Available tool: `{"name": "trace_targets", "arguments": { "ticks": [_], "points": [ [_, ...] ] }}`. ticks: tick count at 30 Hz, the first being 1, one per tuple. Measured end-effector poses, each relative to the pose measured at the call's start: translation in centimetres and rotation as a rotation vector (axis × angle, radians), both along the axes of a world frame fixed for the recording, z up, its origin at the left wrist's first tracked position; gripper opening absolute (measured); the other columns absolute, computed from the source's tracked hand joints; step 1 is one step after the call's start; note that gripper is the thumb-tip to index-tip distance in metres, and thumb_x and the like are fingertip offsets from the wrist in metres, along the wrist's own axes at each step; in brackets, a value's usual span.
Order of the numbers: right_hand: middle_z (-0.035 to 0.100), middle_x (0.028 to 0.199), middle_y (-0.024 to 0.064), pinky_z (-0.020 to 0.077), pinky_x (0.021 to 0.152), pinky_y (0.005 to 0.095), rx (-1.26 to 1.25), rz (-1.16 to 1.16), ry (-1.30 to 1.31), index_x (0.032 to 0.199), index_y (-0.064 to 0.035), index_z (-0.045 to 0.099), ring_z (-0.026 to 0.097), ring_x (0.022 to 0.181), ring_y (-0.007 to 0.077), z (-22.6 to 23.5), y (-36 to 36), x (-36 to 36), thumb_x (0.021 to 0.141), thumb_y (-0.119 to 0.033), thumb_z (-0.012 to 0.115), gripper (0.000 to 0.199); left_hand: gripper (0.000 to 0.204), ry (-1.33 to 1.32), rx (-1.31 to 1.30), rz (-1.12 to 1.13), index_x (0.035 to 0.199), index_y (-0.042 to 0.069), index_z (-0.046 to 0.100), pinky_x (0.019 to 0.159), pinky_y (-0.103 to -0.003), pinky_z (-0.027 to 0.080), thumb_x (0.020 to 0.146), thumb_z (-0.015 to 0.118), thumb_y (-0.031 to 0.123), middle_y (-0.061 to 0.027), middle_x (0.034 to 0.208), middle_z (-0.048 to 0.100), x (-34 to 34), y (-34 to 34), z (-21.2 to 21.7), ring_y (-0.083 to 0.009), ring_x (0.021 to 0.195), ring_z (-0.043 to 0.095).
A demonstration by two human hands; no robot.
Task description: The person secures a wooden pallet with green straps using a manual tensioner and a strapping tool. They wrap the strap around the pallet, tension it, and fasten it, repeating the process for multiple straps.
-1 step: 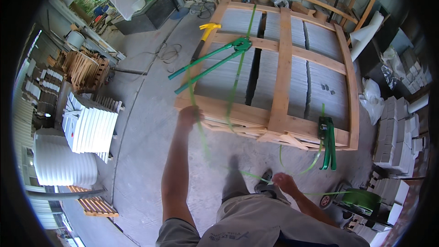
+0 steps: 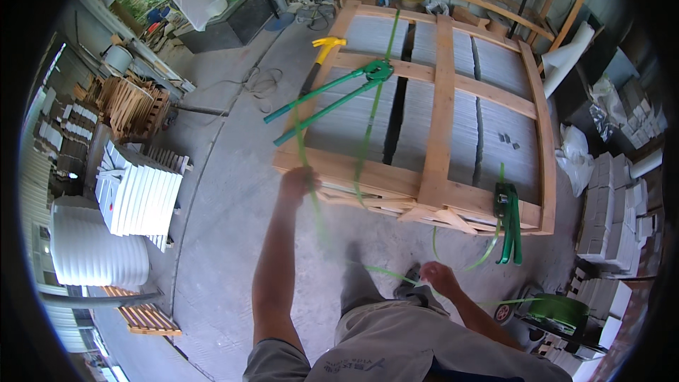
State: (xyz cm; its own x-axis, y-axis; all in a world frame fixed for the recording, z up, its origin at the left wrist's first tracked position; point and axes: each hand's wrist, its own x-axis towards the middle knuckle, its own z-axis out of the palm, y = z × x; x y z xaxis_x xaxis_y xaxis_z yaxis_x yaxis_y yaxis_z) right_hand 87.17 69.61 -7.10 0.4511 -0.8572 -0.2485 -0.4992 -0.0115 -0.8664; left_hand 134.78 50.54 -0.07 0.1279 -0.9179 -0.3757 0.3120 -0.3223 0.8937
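Left hand (image 2: 297, 182) grips green strap (image 2: 368, 127) at the crate (image 2: 442, 134) edge; right hand (image 2: 438, 276) pinches the strap lower, near the floor.

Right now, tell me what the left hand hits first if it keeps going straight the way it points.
Likely the near wooden rail of the crate: the left hand, gripping the green strap, reaches toward it and looks almost there. Depth is unclear.

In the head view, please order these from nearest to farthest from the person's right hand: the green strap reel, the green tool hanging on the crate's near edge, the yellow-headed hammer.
From the right hand:
1. Green tool, hanging up and to the right.
2. Green strap reel, on the floor to the right.
3. Yellow-headed hammer, far corner of the wooden crate.
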Motion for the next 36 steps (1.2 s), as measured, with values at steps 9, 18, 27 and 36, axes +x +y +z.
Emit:
{"name": "trace_targets", "arguments": {
  "ticks": [9,18,27,36],
  "points": [
    [0.067,0.096,0.0133,0.0524,0.078,0.0355,0.256,-0.131,-0.421,0.104,0.0012,0.059,0.066,0.084,0.0213,8.6,-17.9,26.8,0.094,-0.034,0.052,0.037,0.038,0.257,-0.173,0.038,0.119,-0.001,0.049,0.071,-0.036,0.057,0.090,0.056,0.023,-0.0141,0.093,0.064,3.7,3.3,0.4,-0.0248,0.073,0.066],
    [0.056,0.069,0.0048,0.0329,0.041,0.0244,0.529,-0.421,-0.431,0.088,-0.0059,0.057,0.047,0.047,0.0113,12.2,-32.4,48.6,0.088,-0.022,0.060,0.017,0.018,-0.009,-0.119,-0.235,0.105,0.001,0.055,0.068,-0.030,0.050,0.094,0.048,0.014,-0.0111,0.089,0.067,7.6,3.4,1.5,-0.0183,0.078,0.065],
    [0.047,0.059,0.0007,0.0207,0.033,0.0224,0.377,-0.345,-0.175,0.099,-0.0035,0.062,0.031,0.038,0.0053,19.5,-40.0,47.1,0.091,-0.022,0.055,0.022,0.032,0.135,0.199,-0.227,0.105,0.001,0.059,0.063,-0.029,0.049,0.091,0.051,0.029,-0.0110,0.090,0.065,21.7,-0.8,0.8,-0.0180,0.073,0.063],
    [0.053,0.058,0.0030,0.0380,0.044,0.0265,0.103,-0.133,0.159,0.080,-0.0038,0.060,0.049,0.047,0.0099,23.2,-43.7,48.3,0.088,-0.024,0.057,0.022,0.033,-0.227,0.137,-0.269,0.116,0.002,0.057,0.069,-0.033,0.052,0.090,0.054,0.024,-0.0131,0.098,0.064,30.3,-17.1,0.9,-0.0236,0.083,0.066]
  ]
}}
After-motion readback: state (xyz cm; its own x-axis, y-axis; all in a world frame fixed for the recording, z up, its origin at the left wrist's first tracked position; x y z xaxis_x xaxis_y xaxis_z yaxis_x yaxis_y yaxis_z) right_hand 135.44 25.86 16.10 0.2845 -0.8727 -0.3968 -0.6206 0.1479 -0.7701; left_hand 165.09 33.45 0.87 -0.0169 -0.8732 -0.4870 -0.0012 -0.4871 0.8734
